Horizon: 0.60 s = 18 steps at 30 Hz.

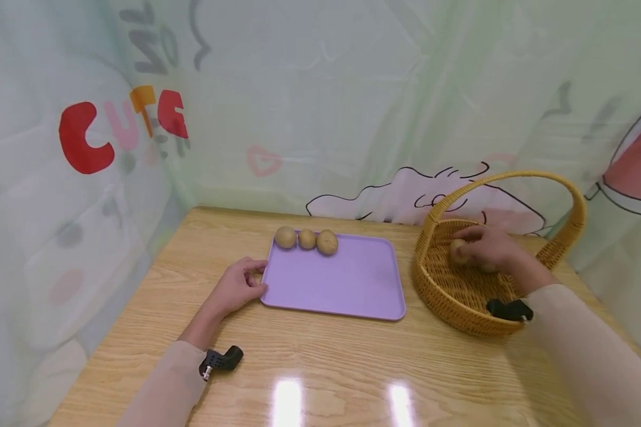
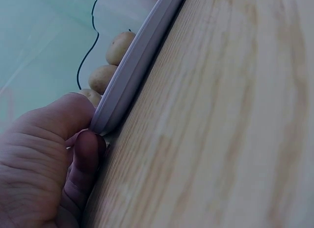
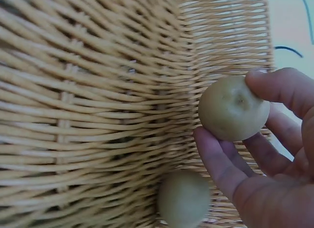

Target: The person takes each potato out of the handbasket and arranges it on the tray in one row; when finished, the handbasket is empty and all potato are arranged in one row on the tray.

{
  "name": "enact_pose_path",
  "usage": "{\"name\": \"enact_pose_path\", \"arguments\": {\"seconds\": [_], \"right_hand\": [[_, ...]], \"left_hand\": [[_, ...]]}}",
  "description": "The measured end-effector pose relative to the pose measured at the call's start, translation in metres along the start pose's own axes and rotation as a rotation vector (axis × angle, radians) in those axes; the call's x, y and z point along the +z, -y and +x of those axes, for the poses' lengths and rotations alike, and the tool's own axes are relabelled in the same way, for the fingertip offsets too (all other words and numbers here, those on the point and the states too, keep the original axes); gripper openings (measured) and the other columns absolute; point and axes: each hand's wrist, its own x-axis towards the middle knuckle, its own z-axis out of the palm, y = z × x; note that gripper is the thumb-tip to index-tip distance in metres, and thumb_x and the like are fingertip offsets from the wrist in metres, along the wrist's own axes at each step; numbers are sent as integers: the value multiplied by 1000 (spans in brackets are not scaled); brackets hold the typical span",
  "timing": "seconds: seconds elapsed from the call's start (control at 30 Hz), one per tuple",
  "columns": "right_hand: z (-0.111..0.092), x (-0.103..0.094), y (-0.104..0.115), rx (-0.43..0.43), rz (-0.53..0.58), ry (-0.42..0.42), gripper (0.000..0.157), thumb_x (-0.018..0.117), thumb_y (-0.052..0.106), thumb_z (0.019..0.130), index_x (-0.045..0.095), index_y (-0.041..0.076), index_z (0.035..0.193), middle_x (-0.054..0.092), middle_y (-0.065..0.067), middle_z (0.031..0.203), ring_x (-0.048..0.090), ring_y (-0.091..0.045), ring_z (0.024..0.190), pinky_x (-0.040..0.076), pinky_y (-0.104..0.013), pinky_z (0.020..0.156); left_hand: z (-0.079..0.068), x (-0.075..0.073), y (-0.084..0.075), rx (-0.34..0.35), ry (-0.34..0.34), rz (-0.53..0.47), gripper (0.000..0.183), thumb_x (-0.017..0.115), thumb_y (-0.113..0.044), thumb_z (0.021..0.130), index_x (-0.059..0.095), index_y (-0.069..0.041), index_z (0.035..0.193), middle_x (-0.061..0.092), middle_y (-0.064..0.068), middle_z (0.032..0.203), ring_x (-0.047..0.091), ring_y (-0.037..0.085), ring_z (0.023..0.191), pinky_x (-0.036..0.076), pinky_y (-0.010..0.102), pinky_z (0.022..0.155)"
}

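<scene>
My left hand (image 1: 238, 287) is at the left edge of a lilac tray (image 1: 347, 276), its thumb and a curled finger pinching the rim in the left wrist view. Three potatoes stand in a row along the tray's far left side: a left one (image 1: 285, 237), a smaller middle one (image 1: 307, 239) and a right one (image 1: 327, 242). Inside a wicker basket (image 1: 432, 296), my right hand (image 1: 491, 246) holds another potato (image 3: 233, 108) between thumb and fingers. A further potato (image 3: 184, 198) lies in the basket below that hand, mostly hidden in the head view.
The basket's tall arched handle (image 1: 513, 175) rises over the right forearm. Tray and basket stand on a wooden table (image 1: 320, 367), with a small gap between them. A printed curtain (image 1: 299, 107) hangs behind the table and at its sides.
</scene>
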Motion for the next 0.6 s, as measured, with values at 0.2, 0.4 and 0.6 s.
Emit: {"name": "enact_pose_path", "arguments": {"seconds": [0.2,0.4,0.6], "right_hand": [[-15,-8,19,-82,70,-56,53,65,16,92,47,-7,137,37,-24,128,60,-28,93,54,-39,75],[-33,-14,32,-169,71,-140,51,67,14,91,50,-7,135,34,-27,141,55,-33,109,54,-28,73],[-60,-13,40,-238,66,-189,51,70,20,91,55,1,135,32,-22,148,48,-35,120,49,-21,75]], "left_hand": [[0,-1,3,1,2,-28,54,77,-2,77,61,3,128,58,12,98,56,16,67,46,23,56],[0,0,4,16,-9,-35,54,77,0,76,61,4,127,58,13,100,55,16,66,45,23,55],[0,1,4,2,-9,-8,53,76,-1,76,62,2,127,57,8,96,55,15,66,46,24,55]]}}
